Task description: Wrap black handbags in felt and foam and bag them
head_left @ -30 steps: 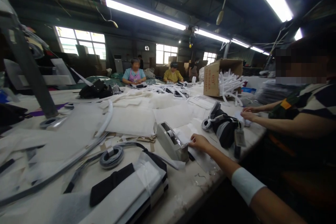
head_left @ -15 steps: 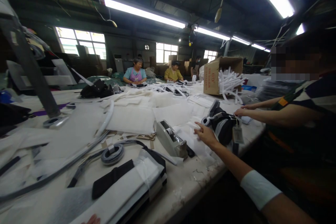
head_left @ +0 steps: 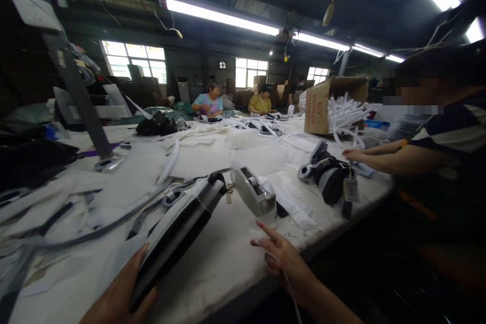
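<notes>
Along a long white worktable (head_left: pixel 228 258) strewn with sheets and straps, the worker's left forearm enters the frame at seven o'clock. The left hand (head_left: pixel 121 291) is clamped on the near end of a wrapped black-and-white pack (head_left: pixel 178 225), thumb laid up its top face. The pack is tilted off the tabletop, its far end pointing toward one o'clock. The right forearm enters at five o'clock, and the right hand (head_left: pixel 279 253) is spread open, palm down, over the table's near edge, fingers pointing to eleven o'clock. A thin pale strand trails from it down the wrist; whether the fingertips touch the top cannot be told. At three o'clock a co-worker (head_left: pixel 455 131) in a striped top stretches both forearms over the table corner. A cardboard box (head_left: pixel 319 109) lies on its side at one o'clock, white tubes (head_left: pixel 347 114) spilling out. Between box and right hand lies a black bag (head_left: pixel 330 177) with a hanging tag (head_left: pixel 351 190). A grey tape dispenser (head_left: pixel 255 193) stands near the right hand, at its twelve o'clock, just beside the pack's far end.
</notes>
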{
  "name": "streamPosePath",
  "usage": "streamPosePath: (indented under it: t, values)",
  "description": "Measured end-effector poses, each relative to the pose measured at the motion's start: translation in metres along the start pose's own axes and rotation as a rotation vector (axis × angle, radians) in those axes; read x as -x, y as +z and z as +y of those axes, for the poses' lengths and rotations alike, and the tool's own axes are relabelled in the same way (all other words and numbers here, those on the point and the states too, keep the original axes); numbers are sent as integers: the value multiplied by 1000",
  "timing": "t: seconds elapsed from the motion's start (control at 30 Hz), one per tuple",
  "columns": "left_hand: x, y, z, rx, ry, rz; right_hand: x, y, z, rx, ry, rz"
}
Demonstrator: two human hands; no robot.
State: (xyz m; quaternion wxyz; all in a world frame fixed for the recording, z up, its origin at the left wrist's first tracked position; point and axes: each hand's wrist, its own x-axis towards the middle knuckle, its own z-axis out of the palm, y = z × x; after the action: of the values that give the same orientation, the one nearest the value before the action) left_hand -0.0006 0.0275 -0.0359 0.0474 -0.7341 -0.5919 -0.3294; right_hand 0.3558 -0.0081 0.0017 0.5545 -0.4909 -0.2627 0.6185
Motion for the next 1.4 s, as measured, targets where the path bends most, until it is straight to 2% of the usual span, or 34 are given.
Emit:
streamPosePath:
  t: [0.1, 0.2, 0.3, 0.4, 0.47, 0.53, 0.6, 0.7, 0.83, 0.9, 1.0, 1.1, 1.2, 1.3, 1.4]
  values:
    - [-4, -14, 20, -96, -31, -101, -14, 42, 33, 47, 33, -141]
    - [-5, -26, 38, -182, -53, -100, -28, 82, 54, 275, 63, -273]
    - [-7, -36, 51, -215, -106, -74, -32, 109, 56, 750, 7, -445]
    - [-11, -45, 57, -217, -156, -81, -24, 119, 40, 1077, -135, -602]
    - [-16, -49, 56, -216, -172, -102, -16, 120, 28, 1248, -266, -562]
    - [-20, -52, 53, -218, -192, -122, -11, 117, 20, 1476, -392, -441]
    - [-24, -55, 51, -218, -214, -143, -13, 114, 19, 1604, -494, -348]
    - [-28, -59, 49, -204, -250, -164, -32, 110, 27, 1577, -639, -310]
    - [-33, -65, 45, -188, -288, -183, -79, 113, 34, 1552, -660, -285]
    - [-35, -68, 42, -180, -295, -187, -103, 118, 32, 1546, -670, -353]
    - [-40, -74, 35, -152, -303, -178, -130, 126, 27, 1507, -716, -529]
    - [-47, -81, 28, -130, -307, -157, -143, 133, 23, 1402, -805, -700]
    - [-55, -88, 20, -126, -323, -151, -148, 140, 23, 1269, -880, -816]
    - [-61, -94, 14, -129, -345, -151, -155, 146, 25, 1199, -902, -868]
    - [-63, -95, 13, -121, -349, -149, -162, 148, 29, 1198, -881, -811]
